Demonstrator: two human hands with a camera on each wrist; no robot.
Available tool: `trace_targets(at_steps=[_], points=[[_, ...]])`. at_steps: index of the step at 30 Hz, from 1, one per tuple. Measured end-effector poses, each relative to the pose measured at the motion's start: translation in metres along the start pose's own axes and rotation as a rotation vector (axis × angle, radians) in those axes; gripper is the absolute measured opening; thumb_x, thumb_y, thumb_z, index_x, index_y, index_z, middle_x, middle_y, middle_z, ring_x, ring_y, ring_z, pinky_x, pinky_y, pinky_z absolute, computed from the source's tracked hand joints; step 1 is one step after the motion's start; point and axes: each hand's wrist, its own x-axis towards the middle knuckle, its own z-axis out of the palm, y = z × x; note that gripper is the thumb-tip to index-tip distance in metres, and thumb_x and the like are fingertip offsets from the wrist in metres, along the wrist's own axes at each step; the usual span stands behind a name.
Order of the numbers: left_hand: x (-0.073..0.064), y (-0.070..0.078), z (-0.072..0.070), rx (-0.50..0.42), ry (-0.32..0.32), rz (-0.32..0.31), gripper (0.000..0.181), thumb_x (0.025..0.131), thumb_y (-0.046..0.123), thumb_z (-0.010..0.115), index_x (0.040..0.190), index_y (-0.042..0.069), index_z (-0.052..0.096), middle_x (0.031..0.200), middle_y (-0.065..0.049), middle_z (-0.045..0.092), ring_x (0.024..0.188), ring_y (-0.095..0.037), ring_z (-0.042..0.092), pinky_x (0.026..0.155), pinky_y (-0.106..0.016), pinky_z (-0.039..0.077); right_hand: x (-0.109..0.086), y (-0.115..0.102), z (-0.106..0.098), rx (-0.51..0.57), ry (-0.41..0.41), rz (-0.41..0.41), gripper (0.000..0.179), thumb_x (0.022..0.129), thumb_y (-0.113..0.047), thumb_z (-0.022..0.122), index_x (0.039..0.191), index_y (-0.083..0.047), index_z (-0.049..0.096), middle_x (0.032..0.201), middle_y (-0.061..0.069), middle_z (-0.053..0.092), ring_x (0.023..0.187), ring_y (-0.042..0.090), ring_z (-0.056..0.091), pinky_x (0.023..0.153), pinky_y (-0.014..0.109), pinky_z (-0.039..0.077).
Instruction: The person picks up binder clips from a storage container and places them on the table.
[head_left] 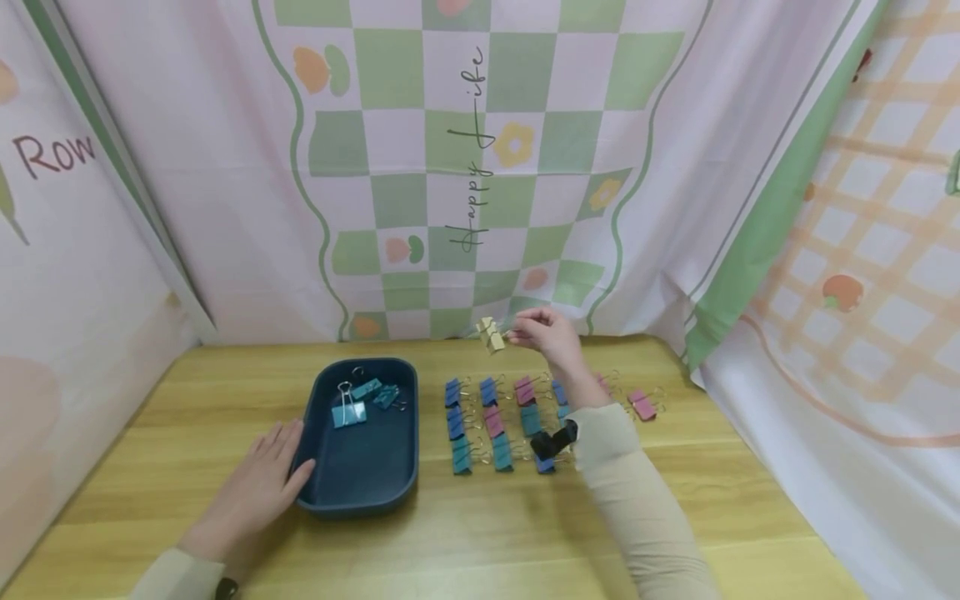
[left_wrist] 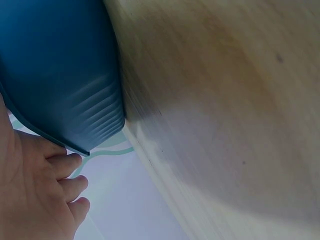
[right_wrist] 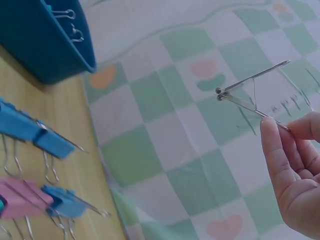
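Observation:
My right hand (head_left: 551,337) holds a yellow binder clip (head_left: 491,335) up above the back of the table, pinching one wire handle between thumb and fingertips. In the right wrist view the same clip (right_wrist: 245,104) shows edge-on as a thin metal V. My left hand (head_left: 258,475) rests at the left rim of a dark blue tray (head_left: 360,492), its fingers extended along the outside and the thumb at the edge. Inside the tray lie several teal binder clips (head_left: 349,414), one with its handle standing up.
Right of the tray, blue, pink and teal binder clips (head_left: 493,421) sit in rows, partly hidden under my right forearm. One pink clip (head_left: 642,405) lies at the right end. Patterned curtains (head_left: 517,208) hang behind the wooden table (head_left: 465,533) and on both sides.

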Motion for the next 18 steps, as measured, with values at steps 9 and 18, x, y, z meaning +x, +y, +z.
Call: trace_targets(at_steps=[9,18], points=[[0.001,-0.003,0.001,0.003,0.005,0.015,0.065,0.098,0.037,0.039,0.138,-0.012,0.026,0.144,-0.028,0.022,0.131,-0.046,0.018,0.105,-0.056,0.014,-0.002,-0.009,-0.040,0.086,0.065,-0.023,0.006,0.088,0.005,0.056,0.094,0.006,0.058,0.075,0.010,0.063,0.066,0.018,0.065,0.070,0.030,0.054],[0.000,-0.002,0.001,0.009,0.004,0.016,0.065,0.098,0.037,0.039,0.138,-0.013,0.026,0.144,-0.029,0.023,0.130,-0.046,0.019,0.105,-0.056,0.015,-0.020,-0.009,-0.084,0.150,0.131,-0.068,0.007,0.088,0.006,0.056,0.087,0.002,0.062,0.074,0.010,0.065,0.067,0.017,0.066,0.068,0.027,0.054]])
